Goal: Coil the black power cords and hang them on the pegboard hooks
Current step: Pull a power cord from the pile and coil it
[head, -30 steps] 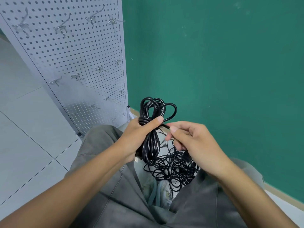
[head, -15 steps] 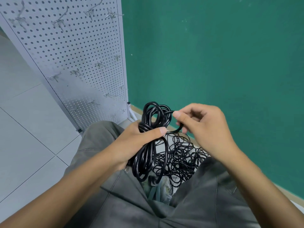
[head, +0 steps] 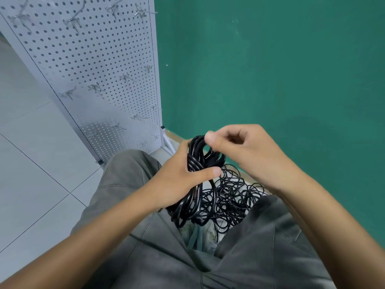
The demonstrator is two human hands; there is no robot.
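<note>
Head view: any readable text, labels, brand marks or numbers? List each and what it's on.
None readable.
Pegboard: bare perforated panel, no label showing.
Coiled black cord held in the left hand: no legible print.
Green wall: plain.

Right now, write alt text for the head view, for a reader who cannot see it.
A person's left hand grips a coiled black power cord while the right hand pinches a loop at its top, above a tangle of loose black cords between grey-trousered knees. To the left stands a white pegboard with bare metal hooks; behind is a green wall.
</note>
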